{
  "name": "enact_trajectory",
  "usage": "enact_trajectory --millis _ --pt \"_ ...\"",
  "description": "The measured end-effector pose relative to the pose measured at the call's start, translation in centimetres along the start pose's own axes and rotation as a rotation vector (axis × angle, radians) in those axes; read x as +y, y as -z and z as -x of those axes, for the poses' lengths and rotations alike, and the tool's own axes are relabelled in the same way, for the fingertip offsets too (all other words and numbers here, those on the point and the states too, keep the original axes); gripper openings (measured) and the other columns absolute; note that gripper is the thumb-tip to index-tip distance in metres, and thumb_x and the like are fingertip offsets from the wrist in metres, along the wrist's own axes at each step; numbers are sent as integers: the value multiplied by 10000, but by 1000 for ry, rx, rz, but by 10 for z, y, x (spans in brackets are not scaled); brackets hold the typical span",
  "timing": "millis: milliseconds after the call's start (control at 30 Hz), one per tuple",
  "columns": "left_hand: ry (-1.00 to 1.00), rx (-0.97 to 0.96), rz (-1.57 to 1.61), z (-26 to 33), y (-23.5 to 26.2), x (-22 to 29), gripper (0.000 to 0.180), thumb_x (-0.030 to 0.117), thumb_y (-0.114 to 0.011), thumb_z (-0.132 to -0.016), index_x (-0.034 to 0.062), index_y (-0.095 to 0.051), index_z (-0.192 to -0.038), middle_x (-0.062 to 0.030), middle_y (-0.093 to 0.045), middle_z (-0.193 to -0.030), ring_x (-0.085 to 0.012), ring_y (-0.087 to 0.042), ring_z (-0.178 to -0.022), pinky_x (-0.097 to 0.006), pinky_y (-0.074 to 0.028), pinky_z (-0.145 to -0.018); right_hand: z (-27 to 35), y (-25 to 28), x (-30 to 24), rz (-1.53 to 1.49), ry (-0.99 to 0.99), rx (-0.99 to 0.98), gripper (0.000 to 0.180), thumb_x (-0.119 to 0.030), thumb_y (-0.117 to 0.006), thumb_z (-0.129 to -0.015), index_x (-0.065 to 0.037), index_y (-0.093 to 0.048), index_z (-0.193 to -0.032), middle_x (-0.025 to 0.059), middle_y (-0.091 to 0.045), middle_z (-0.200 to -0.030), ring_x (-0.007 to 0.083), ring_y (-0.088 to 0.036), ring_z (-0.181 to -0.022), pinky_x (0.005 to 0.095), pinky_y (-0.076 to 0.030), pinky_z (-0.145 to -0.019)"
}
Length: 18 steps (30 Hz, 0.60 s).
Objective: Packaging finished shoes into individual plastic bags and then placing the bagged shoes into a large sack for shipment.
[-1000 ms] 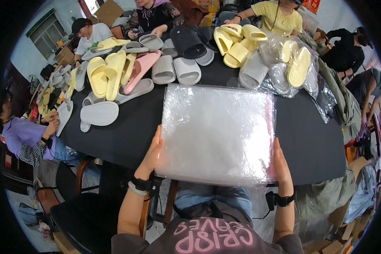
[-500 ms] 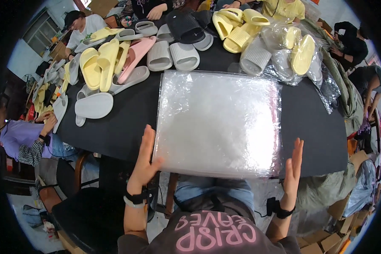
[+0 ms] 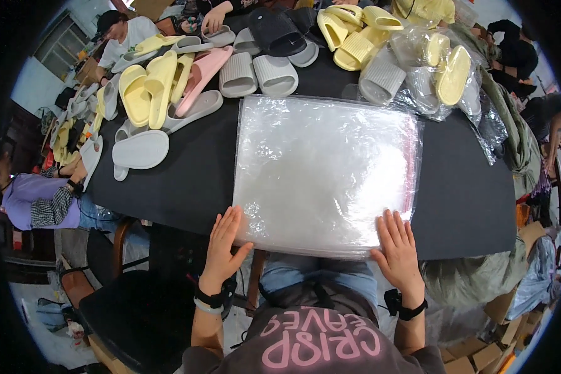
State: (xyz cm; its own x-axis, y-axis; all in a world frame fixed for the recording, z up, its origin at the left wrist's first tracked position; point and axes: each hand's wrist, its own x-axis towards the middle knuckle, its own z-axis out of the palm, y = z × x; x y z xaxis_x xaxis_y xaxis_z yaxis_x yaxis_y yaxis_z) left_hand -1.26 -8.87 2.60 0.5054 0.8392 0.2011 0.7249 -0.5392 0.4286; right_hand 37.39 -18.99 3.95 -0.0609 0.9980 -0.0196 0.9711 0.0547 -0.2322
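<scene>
The black table (image 3: 464,206) curves across the middle of the frame. A flat stack of clear plastic bags (image 3: 324,174) lies at centre. Gray, yellow and pink slippers (image 3: 161,87) heap at upper left; plastic-wrapped slippers (image 3: 452,75) lie at upper right.

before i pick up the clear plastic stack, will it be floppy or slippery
The clear plastic stack will probably sag when lifted, since its thin surface ripples. It may be slippery, as it shines with bright glare. Lying flat, it seems unlikely to roll.
</scene>
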Motion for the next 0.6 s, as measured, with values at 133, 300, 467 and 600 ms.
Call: enact_trajectory --millis 133,300,467,600 --pt "159 257 290 10 -2 0 494 118 -669 -868 5 -538 -1331 -182 -547 -1368 -328 -494 -1287 -455 -341 -1107 0 -2 3 -33 7 -4 650 -470 -475 -978 -102 -376 -1504 153 -328 -1568 336 -254 -1471 498 -171 -1194" --pt "248 385 348 13 0 2 317 7 -657 -856 -2 -614 -1170 -103 -651 -1011 -240 -603 -1004 -344 -460 -929 -1 -3 4 -60 4 -11 646 -464 -471 -980 -103 -373 -1506 155 -315 -1574 330 -239 -1478 497 -155 -1199" --pt "459 359 683 4 3 17 271 14 -631 -919 -18 -589 -1184 -57 -652 -925 -119 -600 -866 -264 -478 -819 -1 -4 5 -66 -4 -17 649 -458 -475 -980 -103 -364 -1512 157 -307 -1578 326 -225 -1484 494 -137 -1204" --pt "513 404 852 7 -4 13 269 11 -614 -944 -26 -565 -1206 -45 -654 -904 -90 -592 -836 -235 -473 -792 -1 -5 5 -76 -1 -13 651 -459 -471 -982 -100 -361 -1513 158 -304 -1579 327 -220 -1485 498 -131 -1204"
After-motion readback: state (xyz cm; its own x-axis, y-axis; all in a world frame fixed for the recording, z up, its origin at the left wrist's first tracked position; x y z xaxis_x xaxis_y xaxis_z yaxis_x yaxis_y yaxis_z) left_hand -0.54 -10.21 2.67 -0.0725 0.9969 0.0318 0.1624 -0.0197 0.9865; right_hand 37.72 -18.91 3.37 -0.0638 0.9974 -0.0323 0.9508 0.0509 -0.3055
